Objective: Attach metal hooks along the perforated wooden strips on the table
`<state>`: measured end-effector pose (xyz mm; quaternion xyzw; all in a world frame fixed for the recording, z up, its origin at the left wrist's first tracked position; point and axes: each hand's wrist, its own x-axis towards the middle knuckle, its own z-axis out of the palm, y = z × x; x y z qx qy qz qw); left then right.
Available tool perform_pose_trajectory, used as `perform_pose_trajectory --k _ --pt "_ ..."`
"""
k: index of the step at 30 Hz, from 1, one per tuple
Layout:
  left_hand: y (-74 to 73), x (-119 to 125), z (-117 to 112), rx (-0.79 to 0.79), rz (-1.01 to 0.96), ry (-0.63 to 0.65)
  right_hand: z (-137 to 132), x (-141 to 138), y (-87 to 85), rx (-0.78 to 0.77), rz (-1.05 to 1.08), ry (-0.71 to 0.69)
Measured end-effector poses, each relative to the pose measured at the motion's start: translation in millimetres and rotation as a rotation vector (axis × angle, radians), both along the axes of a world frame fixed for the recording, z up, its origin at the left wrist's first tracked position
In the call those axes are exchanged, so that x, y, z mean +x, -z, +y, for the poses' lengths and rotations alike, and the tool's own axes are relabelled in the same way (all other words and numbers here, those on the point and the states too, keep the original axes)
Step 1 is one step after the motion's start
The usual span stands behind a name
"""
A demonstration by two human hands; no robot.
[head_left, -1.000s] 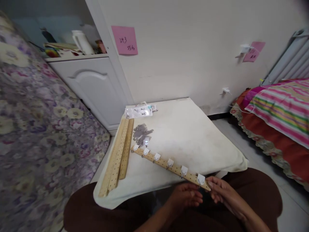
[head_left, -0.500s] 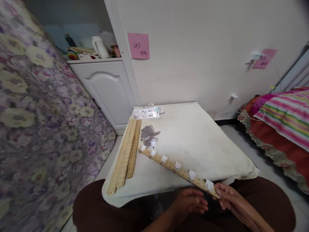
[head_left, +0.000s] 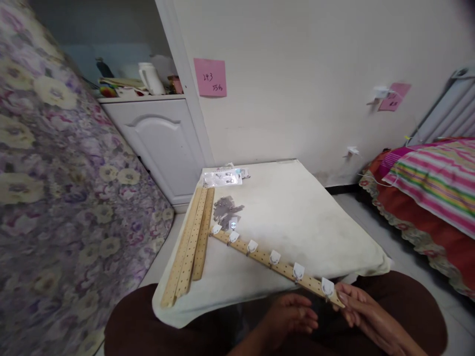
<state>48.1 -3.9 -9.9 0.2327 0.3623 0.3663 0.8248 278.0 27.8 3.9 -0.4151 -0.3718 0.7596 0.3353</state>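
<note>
A long perforated wooden strip [head_left: 285,269] lies slanted over the front of the table, its near end past the edge. Several white cards [head_left: 274,257] with small metal pieces hang along it. My right hand [head_left: 358,304] grips the strip's near right end between thumb and fingers. Below the strip, in front of the table edge, my left hand [head_left: 289,314] is apart from it, fingers loosely spread with nothing in them. Near the strip's far end lies a pile of small items in clear bags [head_left: 225,210], with one loose small card [head_left: 233,224] beside it.
More perforated wooden strips [head_left: 189,242] lie side by side along the left of the cloth-covered table [head_left: 293,207]. Clear packaging [head_left: 222,178] rests at the back edge. A floral curtain [head_left: 74,173] hangs at left; a bed with striped cover [head_left: 438,173] stands at right.
The view has shifted slightly. My right hand and the strip's near end sit a little further right and lower. My left hand stays beneath the strip, little changed.
</note>
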Motion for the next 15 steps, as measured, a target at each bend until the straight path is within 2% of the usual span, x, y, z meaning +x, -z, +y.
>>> perform_pose_trajectory --k 4,8,11,15 --pt "-1.9 -3 2 -0.006 0.023 0.016 9 0 -12.1 0.001 0.058 0.085" --pt "3.9 -6 7 -0.069 0.051 0.063 30 2 -25.9 -0.007 0.151 0.204" --pt "15.3 -9 11 -0.070 0.050 0.083 51 6 -29.6 -0.019 0.173 0.321" --pt "37.9 -11 15 -0.032 0.066 0.097 84 11 -27.4 -0.019 0.172 0.511"
